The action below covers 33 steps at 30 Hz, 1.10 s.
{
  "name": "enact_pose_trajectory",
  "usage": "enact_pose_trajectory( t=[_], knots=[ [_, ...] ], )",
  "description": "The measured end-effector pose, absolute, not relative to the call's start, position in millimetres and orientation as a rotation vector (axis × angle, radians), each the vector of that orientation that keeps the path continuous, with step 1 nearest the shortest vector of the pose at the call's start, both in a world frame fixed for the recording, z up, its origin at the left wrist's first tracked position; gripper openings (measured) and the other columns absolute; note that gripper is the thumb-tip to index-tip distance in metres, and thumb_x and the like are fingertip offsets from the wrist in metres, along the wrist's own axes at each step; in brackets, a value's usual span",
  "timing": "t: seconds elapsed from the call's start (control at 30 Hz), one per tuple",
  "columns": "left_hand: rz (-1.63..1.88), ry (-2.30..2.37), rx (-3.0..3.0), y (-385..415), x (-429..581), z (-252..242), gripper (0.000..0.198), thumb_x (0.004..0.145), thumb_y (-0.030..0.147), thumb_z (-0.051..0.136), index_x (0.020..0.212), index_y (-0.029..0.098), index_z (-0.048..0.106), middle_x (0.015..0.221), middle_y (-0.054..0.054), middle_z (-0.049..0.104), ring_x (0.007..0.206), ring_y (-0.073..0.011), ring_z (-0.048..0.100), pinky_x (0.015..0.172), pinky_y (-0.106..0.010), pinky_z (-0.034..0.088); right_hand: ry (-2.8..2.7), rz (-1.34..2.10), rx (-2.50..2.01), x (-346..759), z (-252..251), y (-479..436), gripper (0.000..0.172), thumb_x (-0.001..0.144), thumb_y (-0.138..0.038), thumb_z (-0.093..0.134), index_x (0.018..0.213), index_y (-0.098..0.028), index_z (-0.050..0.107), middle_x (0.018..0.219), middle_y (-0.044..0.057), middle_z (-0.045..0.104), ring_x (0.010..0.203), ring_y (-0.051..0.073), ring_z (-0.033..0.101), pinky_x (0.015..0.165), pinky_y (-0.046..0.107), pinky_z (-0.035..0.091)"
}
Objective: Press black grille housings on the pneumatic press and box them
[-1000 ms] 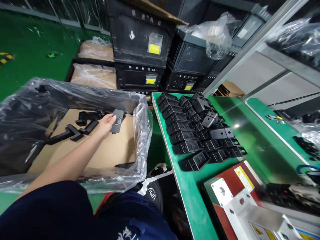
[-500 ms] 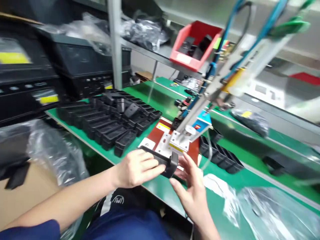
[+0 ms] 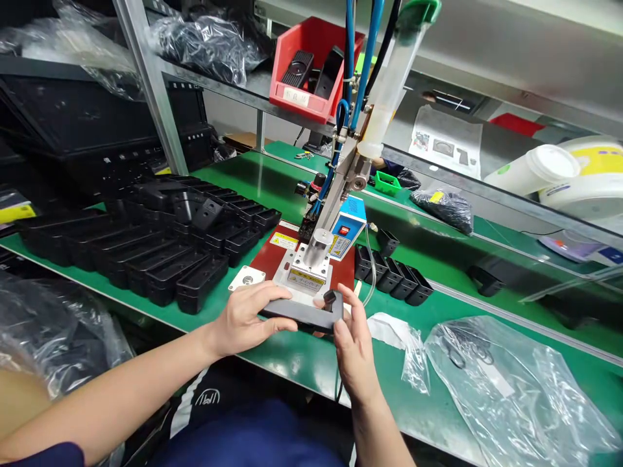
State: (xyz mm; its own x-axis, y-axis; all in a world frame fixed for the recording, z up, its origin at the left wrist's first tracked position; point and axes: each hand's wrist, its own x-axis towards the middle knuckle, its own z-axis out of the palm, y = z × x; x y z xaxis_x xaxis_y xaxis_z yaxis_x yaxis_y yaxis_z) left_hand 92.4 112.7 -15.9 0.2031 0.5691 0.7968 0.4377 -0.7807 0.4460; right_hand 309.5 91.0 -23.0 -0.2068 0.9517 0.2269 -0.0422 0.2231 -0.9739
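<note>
A long black plastic housing (image 3: 304,314) is held level above the front edge of the bench, just before the press. My left hand (image 3: 250,318) grips its left end, thumb along the near side and fingers behind. At the other end, my right hand (image 3: 355,337) pinches the housing between thumb and fingers. A small black piece (image 3: 329,299) stands up at that right end, close to my right fingertips; whether it is part of the housing I cannot tell. Right behind stands the bench press (image 3: 311,259) with a metal fixture on a red-brown base (image 3: 267,256).
Rows of black housings (image 3: 163,269) cover the bench at left; several more (image 3: 394,275) stand right of the press. A clear plastic bag (image 3: 516,389) lies at right. A red bin (image 3: 304,78) sits on the shelf above. Blue hoses (image 3: 372,52) rise from the press.
The housing has turned in my hands, now showing a smooth long side. My right hand has closed on its right end. The view has swung to the right.
</note>
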Motion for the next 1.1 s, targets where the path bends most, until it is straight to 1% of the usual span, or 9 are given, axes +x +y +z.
enact_pose_trajectory(
  t=[0.13,0.23,0.33,0.43,0.53,0.63,0.7,0.83,1.1],
  knots=[
    [1.497,1.163,1.803,118,107,0,0.022,0.082,0.04,0.068,0.089,0.019,0.064,0.077,0.0,0.069,0.066,-0.0128,0.065,0.06,-0.022,0.053,-1.641,0.869,-0.851,316,-23,98,0.064,0.086,-0.048,0.068,0.141,-0.032,0.04,0.153,0.008,0.034,0.136,0.029,0.041,0.105,0.045,0.045],
    [1.418,1.065,1.525,128,117,13,0.025,0.083,0.044,0.065,0.086,0.019,0.062,0.073,0.001,0.066,0.064,-0.0133,0.063,0.06,-0.024,0.053,-1.711,0.715,-0.818,322,-17,113,0.058,0.084,-0.043,0.072,0.134,-0.031,0.047,0.137,0.009,0.05,0.126,0.028,0.05,0.106,0.045,0.043],
    [1.539,1.027,1.445,144,128,23,0.028,0.086,0.044,0.06,0.1,0.019,0.06,0.088,-0.002,0.066,0.079,-0.015,0.064,0.072,-0.027,0.054,-1.643,0.696,-0.801,321,-2,139,0.05,0.083,-0.045,0.072,0.125,-0.028,0.052,0.12,0.007,0.061,0.108,0.024,0.061,0.093,0.038,0.052],
    [1.654,1.028,1.499,168,136,28,0.037,0.09,0.043,0.055,0.119,0.021,0.052,0.105,-0.005,0.065,0.092,-0.0162,0.063,0.083,-0.029,0.052,-1.529,0.688,-0.781,315,13,171,0.045,0.084,-0.049,0.069,0.118,-0.025,0.053,0.108,0.005,0.064,0.097,0.021,0.064,0.084,0.034,0.054],
    [1.718,1.139,1.557,196,141,27,0.033,0.092,0.041,0.051,0.117,0.021,0.054,0.113,-0.006,0.062,0.101,-0.0177,0.059,0.091,-0.032,0.048,-1.494,0.695,-0.823,310,20,200,0.048,0.086,-0.052,0.065,0.122,-0.023,0.05,0.109,0.006,0.064,0.098,0.02,0.063,0.086,0.034,0.052],
    [1.702,1.143,1.542,217,142,24,0.029,0.092,0.042,0.05,0.11,0.02,0.057,0.105,-0.005,0.063,0.094,-0.0167,0.059,0.086,-0.03,0.048,-1.518,0.683,-0.914,308,18,217,0.051,0.09,-0.052,0.058,0.13,-0.023,0.048,0.117,0.007,0.062,0.1,0.02,0.061,0.089,0.036,0.049],
    [1.679,1.101,1.534,225,141,21,0.029,0.092,0.043,0.049,0.105,0.02,0.059,0.096,-0.003,0.063,0.085,-0.0152,0.059,0.079,-0.027,0.048,-1.529,0.619,-0.978,307,15,220,0.045,0.092,-0.053,0.053,0.124,-0.022,0.055,0.12,0.007,0.061,0.105,0.021,0.059,0.092,0.036,0.047],
    [1.695,1.034,1.508,229,141,18,0.028,0.09,0.043,0.048,0.096,0.018,0.061,0.089,-0.002,0.062,0.081,-0.0142,0.057,0.074,-0.025,0.048,-1.525,0.495,-1.009,302,14,215,0.037,0.092,-0.052,0.051,0.105,-0.02,0.063,0.113,0.006,0.064,0.107,0.022,0.058,0.088,0.034,0.047],
    [1.8,1.043,1.439,229,146,2,0.026,0.091,0.04,0.045,0.096,0.019,0.059,0.089,-0.003,0.061,0.076,-0.014,0.055,0.069,-0.025,0.047,-1.616,0.539,-0.889,303,2,219,0.028,0.095,-0.044,0.051,0.111,-0.023,0.061,0.107,0.004,0.065,0.099,0.019,0.061,0.088,0.033,0.048]
  ],
)
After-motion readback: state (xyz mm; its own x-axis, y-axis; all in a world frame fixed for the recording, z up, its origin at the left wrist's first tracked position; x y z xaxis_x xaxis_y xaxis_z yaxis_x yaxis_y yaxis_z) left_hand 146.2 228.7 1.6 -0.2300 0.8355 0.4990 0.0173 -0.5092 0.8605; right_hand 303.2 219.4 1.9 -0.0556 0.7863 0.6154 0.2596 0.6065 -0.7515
